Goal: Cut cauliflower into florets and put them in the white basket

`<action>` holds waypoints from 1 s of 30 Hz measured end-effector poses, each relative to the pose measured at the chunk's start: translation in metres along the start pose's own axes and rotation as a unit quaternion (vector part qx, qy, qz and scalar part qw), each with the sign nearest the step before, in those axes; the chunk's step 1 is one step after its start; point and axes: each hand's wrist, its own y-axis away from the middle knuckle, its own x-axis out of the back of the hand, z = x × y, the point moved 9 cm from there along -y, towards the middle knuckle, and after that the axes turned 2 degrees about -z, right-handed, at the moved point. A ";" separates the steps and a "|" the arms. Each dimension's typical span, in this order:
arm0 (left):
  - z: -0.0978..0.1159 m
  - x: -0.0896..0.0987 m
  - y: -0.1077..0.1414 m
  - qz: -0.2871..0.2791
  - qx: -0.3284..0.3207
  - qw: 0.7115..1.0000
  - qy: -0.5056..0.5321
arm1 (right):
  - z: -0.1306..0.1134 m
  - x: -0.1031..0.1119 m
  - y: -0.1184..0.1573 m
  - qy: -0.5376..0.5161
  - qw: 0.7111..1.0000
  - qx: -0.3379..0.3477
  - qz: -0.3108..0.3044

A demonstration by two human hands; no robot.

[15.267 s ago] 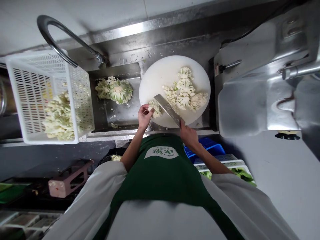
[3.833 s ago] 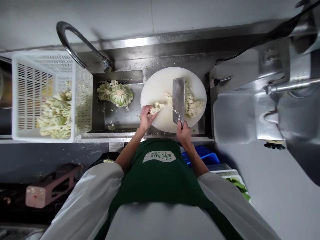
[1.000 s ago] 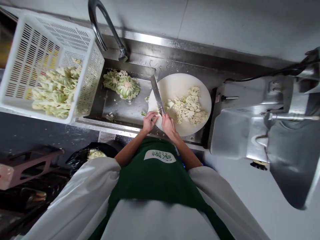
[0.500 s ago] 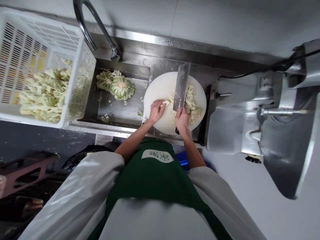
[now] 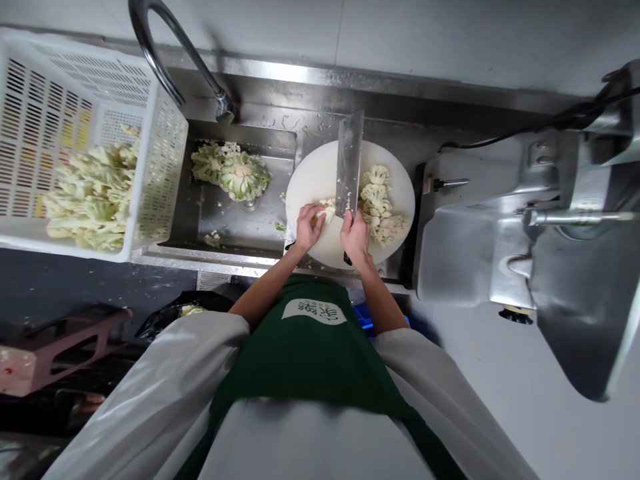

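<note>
My right hand (image 5: 355,235) is closed round the black handle of a cleaver (image 5: 349,157), whose broad blade points away from me over the round white cutting board (image 5: 313,167). To its left, my left hand (image 5: 309,228) has its fingers closed on a cauliflower piece (image 5: 327,212) at the board's left part. The blade stands close beside that piece; whether it touches cannot be seen clearly. Several cut cauliflower florets (image 5: 376,200) lie on the board to the right of the blade. Small white crumbs cling to the steel.
Left of the board, a steel sink (image 5: 225,223) holds cauliflower heads (image 5: 243,175) under a curved faucet (image 5: 173,33). A white perforated crate (image 5: 163,167) with cauliflower pieces (image 5: 95,197) stands farther left. A metal slicing machine (image 5: 455,253) stands close on the right.
The cleaver and my right hand have moved left, away from the cut florets and toward the piece in my left hand. The view has shifted slightly.
</note>
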 end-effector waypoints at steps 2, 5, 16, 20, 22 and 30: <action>0.000 0.000 0.001 0.001 -0.002 1.000 -0.002 | 0.000 0.004 0.001 -0.007 1.000 -0.001 0.014; 0.002 0.000 0.004 0.003 -0.004 1.000 -0.011 | -0.002 0.006 0.003 -0.024 0.999 0.004 0.027; 0.005 -0.006 0.007 -0.016 0.006 0.999 -0.044 | 0.010 -0.023 0.006 -0.068 0.998 -0.008 0.012; 0.003 -0.005 0.009 -0.011 0.021 0.998 -0.056 | 0.021 -0.047 0.018 -0.081 0.997 -0.012 -0.004; 0.003 -0.008 0.010 -0.033 0.010 0.997 -0.073 | 0.029 -0.057 0.023 -0.092 0.995 -0.030 -0.011; -0.005 -0.001 0.021 -0.010 0.000 0.994 -0.111 | 0.052 -0.037 0.014 -0.140 0.988 -0.025 0.060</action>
